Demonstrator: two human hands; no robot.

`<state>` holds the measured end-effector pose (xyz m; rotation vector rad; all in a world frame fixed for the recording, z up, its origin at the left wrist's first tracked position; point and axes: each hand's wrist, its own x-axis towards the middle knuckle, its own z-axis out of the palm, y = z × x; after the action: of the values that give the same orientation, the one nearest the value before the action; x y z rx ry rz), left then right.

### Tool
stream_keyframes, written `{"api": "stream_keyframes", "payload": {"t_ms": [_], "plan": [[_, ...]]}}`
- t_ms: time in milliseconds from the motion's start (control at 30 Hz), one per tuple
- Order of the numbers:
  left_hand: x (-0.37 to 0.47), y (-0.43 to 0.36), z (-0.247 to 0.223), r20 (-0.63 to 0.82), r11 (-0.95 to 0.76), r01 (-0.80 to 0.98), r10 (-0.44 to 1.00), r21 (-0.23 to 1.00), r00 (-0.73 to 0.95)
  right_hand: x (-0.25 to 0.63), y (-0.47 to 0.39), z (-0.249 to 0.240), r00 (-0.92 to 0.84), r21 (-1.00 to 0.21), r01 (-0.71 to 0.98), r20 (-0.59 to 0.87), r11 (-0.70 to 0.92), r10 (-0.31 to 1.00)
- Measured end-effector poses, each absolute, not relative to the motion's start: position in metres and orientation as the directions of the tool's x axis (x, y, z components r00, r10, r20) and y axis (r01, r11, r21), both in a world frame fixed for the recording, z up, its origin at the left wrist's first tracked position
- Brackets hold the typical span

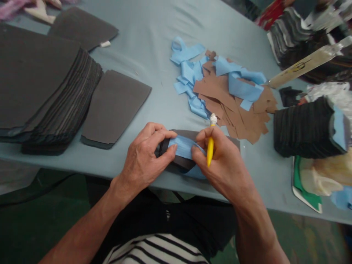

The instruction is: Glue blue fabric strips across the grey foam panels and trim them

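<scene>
Near the table's front edge, a light blue fabric strip (pixel 183 147) lies over a dark grey piece (pixel 183 163). My left hand (pixel 150 152) pinches the strip's left end together with the dark piece, thumb and fingers pressed on it. My right hand (pixel 220 157) holds the strip's right end between thumb and forefinger. A yellow pen-like tool (pixel 210 148) with a whitish end also sits in my right hand, its tapered end pointing toward me. More blue material shows under the dark piece, partly hidden by my right hand.
Dark grey panels (pixel 35 73) are stacked at the left, with a single panel (pixel 117 108) beside them. Brown pieces (pixel 220 91) and blue strips (pixel 192 71) lie beyond my hands. At the right are a dark stack (pixel 302 126), a whitish strip-like object (pixel 302 68) and a green item (pixel 305 190).
</scene>
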<state>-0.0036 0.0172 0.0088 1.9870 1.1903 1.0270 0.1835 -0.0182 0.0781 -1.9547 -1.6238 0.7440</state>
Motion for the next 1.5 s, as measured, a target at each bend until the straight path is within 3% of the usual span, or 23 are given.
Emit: {"api": "stream_keyframes", "payload": {"t_ms": [133,433,633,867,1500], "plan": [[-0.004,0.017,0.009,0.301,-0.409,0.455,0.908,0.791,0.292,0.203,-0.023,0.085,0.163,-0.659,0.722,-0.136,-0.212,0.977],[-0.003,0.016,0.006,0.322,-0.413,0.481,0.909,0.773,0.264,0.242,-0.032,0.097,0.183,-0.554,0.817,-0.021,-0.163,0.983],[-0.004,0.015,0.003,0.359,-0.447,0.486,0.894,0.751,0.267,0.257,-0.04,0.095,0.23,-0.548,0.814,0.004,-0.19,0.973],[-0.004,0.014,0.001,0.39,-0.468,0.508,0.884,0.723,0.258,0.265,-0.051,0.084,0.305,-0.6,0.763,0.003,-0.242,0.952],[-0.002,0.01,-0.003,0.409,-0.468,0.552,0.881,0.69,0.236,0.264,-0.069,0.028,0.546,-0.719,0.658,0.25,-0.224,0.8]]}}
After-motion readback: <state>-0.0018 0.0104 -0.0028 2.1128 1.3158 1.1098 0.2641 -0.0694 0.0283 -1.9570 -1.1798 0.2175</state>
